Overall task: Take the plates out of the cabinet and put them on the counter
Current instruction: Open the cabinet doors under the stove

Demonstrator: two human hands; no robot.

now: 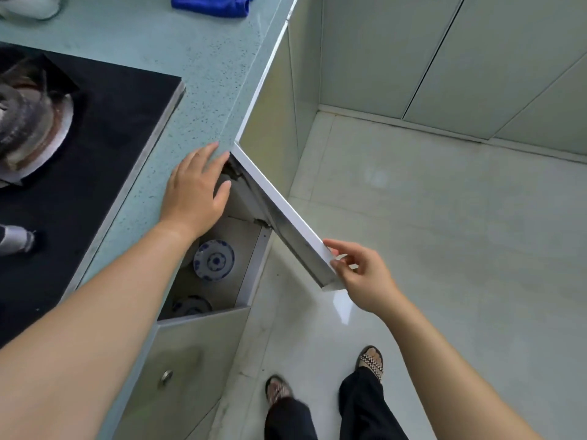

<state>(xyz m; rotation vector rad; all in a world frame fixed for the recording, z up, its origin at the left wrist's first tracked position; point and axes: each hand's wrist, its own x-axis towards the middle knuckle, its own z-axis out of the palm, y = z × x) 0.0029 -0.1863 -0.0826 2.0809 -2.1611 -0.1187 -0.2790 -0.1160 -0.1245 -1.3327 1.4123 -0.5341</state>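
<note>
The right hand (359, 274) sits at about 4 o'clock from the middle of the view, its fingers (337, 247) pinched narrowly on the outer edge of the cabinet door (286, 220), thumb on one face and fingertips on the other. The door stands swung out from the cabinet front, its white edge running from 12 o'clock down toward 4 o'clock.

The left hand (197, 192) lies near the centre, palm down over the front lip of the pale green surface (190, 74), fingers spread fairly wide and flat, gripping nothing; the fingertips reach past the lip over the cabinet opening.

Inside the open cabinet, below the left wrist at roughly 6 o'clock, 2 blue-and-white plates show. The nearer-to-centre plate (213, 260) lies flat on the cabinet shelf, fully visible. The second plate (191, 305) sits at 7 o'clock from it, in shadow and partly cut off by the frame of the opening. The 2 are apart, not touching.

On the surface at 9 o'clock is a black hob (95, 147) with a burner (28, 128). A blue cloth (212, 4) lies at 12 o'clock. A closed lower door with a round knob (166, 376) is at 7 o'clock. The person's sandalled feet stand on the pale tiled floor (444, 233).
</note>
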